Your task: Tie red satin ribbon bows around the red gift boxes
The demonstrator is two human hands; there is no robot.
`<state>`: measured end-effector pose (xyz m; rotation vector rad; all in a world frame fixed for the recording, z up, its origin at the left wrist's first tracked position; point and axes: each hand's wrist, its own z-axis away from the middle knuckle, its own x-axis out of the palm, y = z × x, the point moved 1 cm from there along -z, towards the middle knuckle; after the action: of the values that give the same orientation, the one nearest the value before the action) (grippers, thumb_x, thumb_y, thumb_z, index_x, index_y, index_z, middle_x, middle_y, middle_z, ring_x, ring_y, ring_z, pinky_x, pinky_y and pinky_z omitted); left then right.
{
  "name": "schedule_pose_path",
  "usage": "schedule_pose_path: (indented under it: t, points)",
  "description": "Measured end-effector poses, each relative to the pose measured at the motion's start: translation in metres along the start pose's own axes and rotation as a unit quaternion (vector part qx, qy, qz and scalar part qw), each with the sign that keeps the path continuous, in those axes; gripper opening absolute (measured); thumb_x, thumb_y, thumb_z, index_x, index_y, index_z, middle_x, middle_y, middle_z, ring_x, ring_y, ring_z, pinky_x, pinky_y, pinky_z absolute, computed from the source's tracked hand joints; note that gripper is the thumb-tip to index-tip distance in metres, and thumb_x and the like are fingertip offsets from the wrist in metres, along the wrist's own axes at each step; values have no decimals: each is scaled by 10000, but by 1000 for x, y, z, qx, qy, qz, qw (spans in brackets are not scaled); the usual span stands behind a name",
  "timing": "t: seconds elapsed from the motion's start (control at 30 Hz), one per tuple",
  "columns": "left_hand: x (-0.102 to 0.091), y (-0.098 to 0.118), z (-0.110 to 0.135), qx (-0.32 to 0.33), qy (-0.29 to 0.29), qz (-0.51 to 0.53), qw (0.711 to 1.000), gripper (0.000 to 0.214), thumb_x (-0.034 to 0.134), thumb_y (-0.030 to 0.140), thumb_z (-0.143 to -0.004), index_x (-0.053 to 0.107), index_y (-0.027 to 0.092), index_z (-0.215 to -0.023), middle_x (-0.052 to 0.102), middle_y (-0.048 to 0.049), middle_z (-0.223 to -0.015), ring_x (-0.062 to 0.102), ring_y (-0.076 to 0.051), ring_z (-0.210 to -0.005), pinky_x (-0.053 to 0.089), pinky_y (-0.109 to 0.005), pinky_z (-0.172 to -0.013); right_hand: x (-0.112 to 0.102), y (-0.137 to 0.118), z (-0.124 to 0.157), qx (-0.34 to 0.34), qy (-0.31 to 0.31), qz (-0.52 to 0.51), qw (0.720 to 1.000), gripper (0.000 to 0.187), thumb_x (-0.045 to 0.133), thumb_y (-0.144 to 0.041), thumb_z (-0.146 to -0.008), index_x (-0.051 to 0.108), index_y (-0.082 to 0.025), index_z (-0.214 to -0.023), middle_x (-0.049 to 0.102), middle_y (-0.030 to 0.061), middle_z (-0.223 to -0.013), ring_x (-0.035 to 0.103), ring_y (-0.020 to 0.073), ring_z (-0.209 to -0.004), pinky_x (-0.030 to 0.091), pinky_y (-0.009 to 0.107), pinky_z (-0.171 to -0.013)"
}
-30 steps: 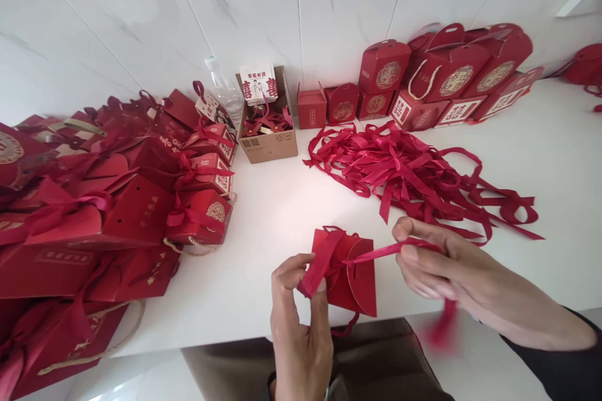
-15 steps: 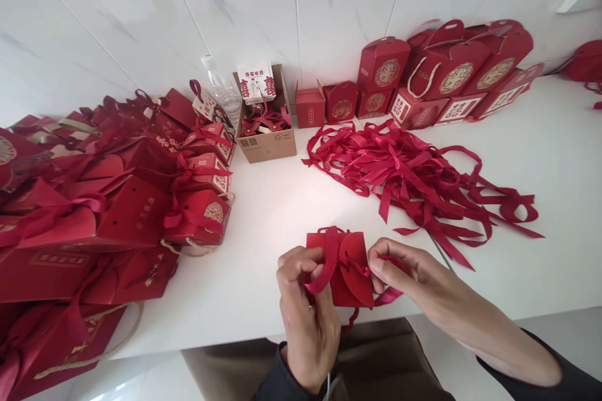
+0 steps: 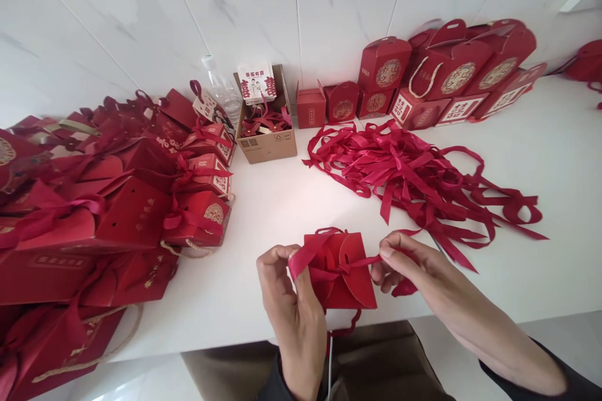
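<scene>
A small red gift box (image 3: 353, 291) with curved closing flaps sits near the front edge of the white table. A dark red ribbon (image 3: 310, 252) runs through its top and crosses over the flaps. At the box's left side, my left hand (image 3: 292, 307) pinches one stretch of the ribbon between thumb and fingers. On the right, my right hand (image 3: 409, 266) grips the other stretch, which is drawn out straight from the middle of the box. A thin red cord shows behind the box and below its front.
A tangled pile of red ribbons (image 3: 404, 169) lies beyond my right hand. Finished-looking red boxes with bows (image 3: 126, 207) are heaped at the left. A cardboard carton (image 3: 269, 149), a clear bottle (image 3: 219, 91) and stacked red boxes (image 3: 451, 75) stand along the wall.
My hands have moved apart, the left one leftward and the right one slightly rightward. The ribbon between them and the box is pulled straighter, and its crossing lies flatter on the flaps.
</scene>
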<state>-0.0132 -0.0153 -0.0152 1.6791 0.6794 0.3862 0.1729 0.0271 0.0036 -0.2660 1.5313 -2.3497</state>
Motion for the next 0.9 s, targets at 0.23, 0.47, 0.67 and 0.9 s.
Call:
schedule_pose_path:
  t: [0.23, 0.47, 0.67, 0.9]
  points:
    - [-1, 7, -26, -11, -161, -77, 984, 140, 460, 313, -1054, 575, 234, -1044, 681, -76, -1104, 655, -208, -989, 511, -347, -847, -1, 1, -3, -17, 42, 119, 992, 429, 510, -698, -1001, 598, -284, -938, 558, 14, -822, 592, 243, -819, 421, 315, -572]
    - [4, 8, -39, -28, -184, -83, 979, 208, 427, 293, -1052, 545, 226, -895, 603, -1, -797, 563, -155, -699, 474, -281, -686, 1, 0, -4, -27, 52, 122, 991, 417, 527, -682, -1007, 583, -278, -924, 566, -18, -817, 586, 205, -781, 451, 312, -668]
    - [0, 9, -35, -29, -167, -48, 984, 233, 387, 286, -1077, 549, 237, -917, 586, 14, -794, 553, -133, -673, 494, -237, -656, -2, 0, -2, -18, 62, 119, 991, 429, 532, -697, -993, 575, -279, -910, 479, -26, -739, 460, 178, -621, 380, 292, -517]
    - [-21, 3, -24, -79, -138, -34, 987, 308, 467, 460, -1052, 685, 246, -1005, 689, -46, -971, 664, -184, -952, 561, -287, -874, -7, 2, -6, -44, 89, 109, 989, 429, 571, -669, -971, 622, -252, -883, 636, 28, -828, 639, 228, -732, 544, 332, -624]
